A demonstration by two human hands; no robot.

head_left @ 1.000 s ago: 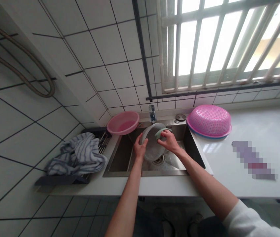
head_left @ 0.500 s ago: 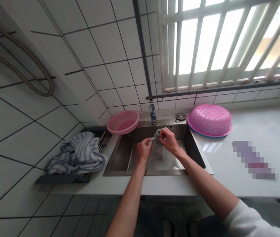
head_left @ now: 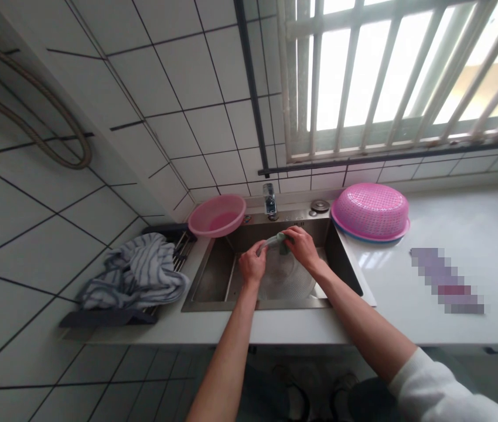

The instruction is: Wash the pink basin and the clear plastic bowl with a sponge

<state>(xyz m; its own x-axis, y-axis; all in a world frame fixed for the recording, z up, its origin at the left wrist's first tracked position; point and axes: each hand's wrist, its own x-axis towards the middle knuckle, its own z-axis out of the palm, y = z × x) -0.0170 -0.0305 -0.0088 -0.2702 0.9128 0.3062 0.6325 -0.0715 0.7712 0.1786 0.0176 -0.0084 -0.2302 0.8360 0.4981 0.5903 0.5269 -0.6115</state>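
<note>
We had both forearms stretched out over the front edge of the counter (head_left: pixel 275 328), the right one coming out of a white sleeve (head_left: pixel 433 387). They met above the steel sink (head_left: pixel 214 281).

Our left hand (head_left: pixel 252 266) was curled closed on the near left rim of a round, pale dish (head_left: pixel 286 275), which sat low in the basin, tipped a little so its inner face looked up at us. Its fingers wrapped the edge, thumb on top. Our right hand (head_left: pixel 302 246) lay just beyond, at the dish's far rim, with fingers pressed together on a grey-green cloth (head_left: pixel 278 240). The cloth was bunched under the fingertips and lay against the upper edge of the dish, between the two hands and a touch nearer the right one. So the dish lay below and between both grips, held by the left and rubbed through the cloth by the right.

To the left of the sink a striped towel (head_left: pixel 137 272) lay heaped on a dark drying rack (head_left: pixel 99 318). At the back left corner stood a pink basin (head_left: pixel 217 214); behind the sink rose the tap (head_left: pixel 269 198), and to the right an upturned pink colander (head_left: pixel 369 212) rested on the counter. Farthest off were the tiled wall (head_left: pixel 196 88) and the barred window (head_left: pixel 389 76).
</note>
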